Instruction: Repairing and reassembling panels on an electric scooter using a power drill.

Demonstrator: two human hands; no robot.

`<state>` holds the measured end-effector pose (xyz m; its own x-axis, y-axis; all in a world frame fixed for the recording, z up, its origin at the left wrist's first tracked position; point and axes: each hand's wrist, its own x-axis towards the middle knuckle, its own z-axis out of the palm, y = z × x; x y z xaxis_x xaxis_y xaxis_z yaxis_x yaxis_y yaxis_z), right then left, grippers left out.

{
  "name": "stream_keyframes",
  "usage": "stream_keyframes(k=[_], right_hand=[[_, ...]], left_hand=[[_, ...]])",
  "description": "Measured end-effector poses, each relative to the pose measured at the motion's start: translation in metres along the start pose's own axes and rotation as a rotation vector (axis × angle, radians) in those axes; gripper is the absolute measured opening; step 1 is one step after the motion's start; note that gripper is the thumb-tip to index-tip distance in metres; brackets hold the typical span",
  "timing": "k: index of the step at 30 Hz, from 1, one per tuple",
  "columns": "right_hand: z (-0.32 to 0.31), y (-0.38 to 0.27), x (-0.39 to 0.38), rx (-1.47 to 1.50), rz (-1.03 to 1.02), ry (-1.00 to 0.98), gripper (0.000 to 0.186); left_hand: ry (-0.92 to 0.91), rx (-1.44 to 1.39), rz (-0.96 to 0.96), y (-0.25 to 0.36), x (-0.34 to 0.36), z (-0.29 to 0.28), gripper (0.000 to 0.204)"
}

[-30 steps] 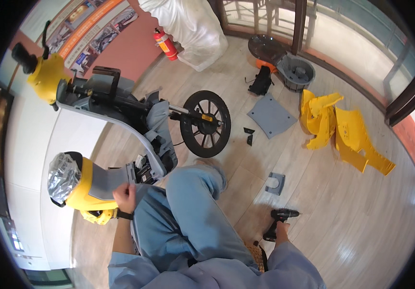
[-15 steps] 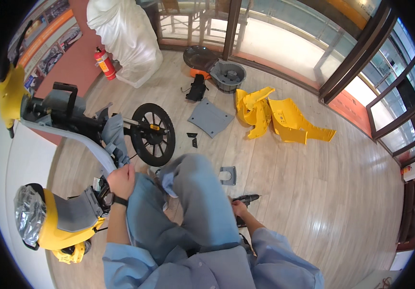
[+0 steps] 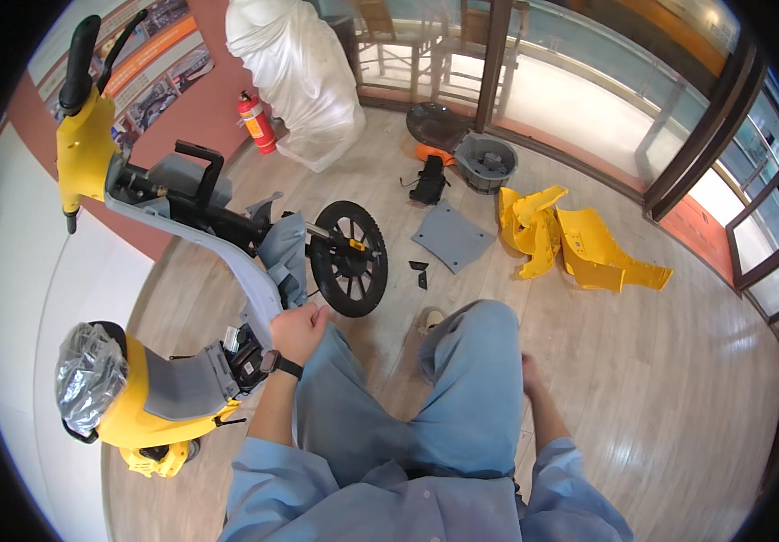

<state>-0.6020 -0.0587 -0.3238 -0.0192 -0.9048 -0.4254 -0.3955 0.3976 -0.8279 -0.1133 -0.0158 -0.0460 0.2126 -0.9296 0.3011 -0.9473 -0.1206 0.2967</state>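
A partly stripped electric scooter (image 3: 195, 199) lies on my left, its yellow front end and handlebar toward the far left. My left hand (image 3: 299, 332) is closed at the lower end of its long curved grey panel (image 3: 213, 246), beside my left knee. Below that hand, the scooter's yellow rear body (image 3: 141, 384) carries a seat wrapped in clear plastic. My right hand (image 3: 529, 372) hangs beside my right knee. The knee hides most of its fingers, and whatever they may hold is out of sight.
The black front wheel (image 3: 350, 259) stands ahead of my left knee. Beyond lie a flat grey panel (image 3: 452, 237), yellow body panels (image 3: 601, 248), a grey tub (image 3: 487, 164) and a black pouch (image 3: 429, 181). A red fire extinguisher (image 3: 257, 124) stands by the wall.
My view has turned left, and my right knee has swung outward to the right. The black drill-like tool in my right hand has gone behind the knee. My left hand stays at the grey panel.
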Motion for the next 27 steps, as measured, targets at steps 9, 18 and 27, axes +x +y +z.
stream_keyframes(k=[9,18,27], right_hand=[[0.002,-0.373,0.002,0.242,-0.444,0.035,0.022],[0.143,-0.395,0.049,-0.204,-0.579,-0.199,0.024],[0.173,-0.427,0.039,-0.187,-0.614,-0.225,0.026]], left_hand=[[-0.236,-0.045,0.166,0.022,0.014,-0.016,0.029],[-0.637,0.059,0.47,0.077,0.103,0.068,0.023],[-0.788,-0.007,0.408,0.069,0.117,0.076,0.026]])
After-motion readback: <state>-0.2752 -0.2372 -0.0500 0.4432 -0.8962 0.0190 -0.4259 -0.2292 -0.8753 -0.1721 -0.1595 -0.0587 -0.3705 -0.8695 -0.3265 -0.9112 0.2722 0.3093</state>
